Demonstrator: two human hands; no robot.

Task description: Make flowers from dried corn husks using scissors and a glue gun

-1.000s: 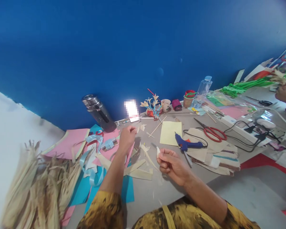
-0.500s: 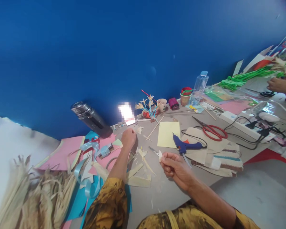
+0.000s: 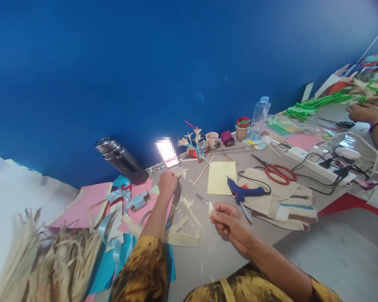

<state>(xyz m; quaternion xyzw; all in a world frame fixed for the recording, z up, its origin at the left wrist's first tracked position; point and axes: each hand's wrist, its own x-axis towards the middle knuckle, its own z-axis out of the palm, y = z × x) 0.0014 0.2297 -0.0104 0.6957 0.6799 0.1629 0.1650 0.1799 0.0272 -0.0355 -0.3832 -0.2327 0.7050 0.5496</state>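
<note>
I can't tell what my left hand grips, since its fingers curl away from me; the scrap in my right hand is too small to make out. A pixelated patch masks something, and the husk pile and a co-worker's arm run off frame.

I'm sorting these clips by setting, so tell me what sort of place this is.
Most likely a craft workspace: a table against a blue wall, strewn with coloured paper, a blue glue gun, red scissors and dried leaf strips.
</note>
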